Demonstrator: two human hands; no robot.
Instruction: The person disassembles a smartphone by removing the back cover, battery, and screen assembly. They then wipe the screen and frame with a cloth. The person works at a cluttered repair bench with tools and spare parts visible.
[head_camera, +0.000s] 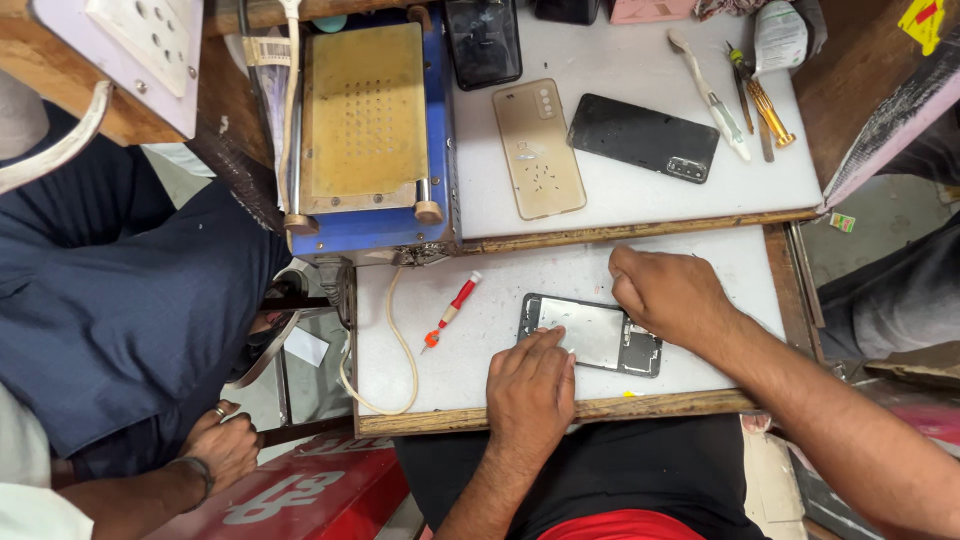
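Both hands worked an opened phone (592, 335) lying on the white worktop (480, 330): left hand (530, 390) pressed flat, fingertips pinning its near edge; right hand (665, 295) curled loosely at the far corner, possibly pinching something small. Steady downward pressure would prevent slipping.

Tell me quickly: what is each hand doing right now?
Left hand: open, fingers resting flat on the opened phone.
Right hand: loosely curled at the phone's edge; grip cannot be told.

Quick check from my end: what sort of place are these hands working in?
Most likely a phone repair bench. An opened phone lies under both hands, two loose back covers lie on the upper white board, and a red screwdriver and a hot-plate machine are nearby.
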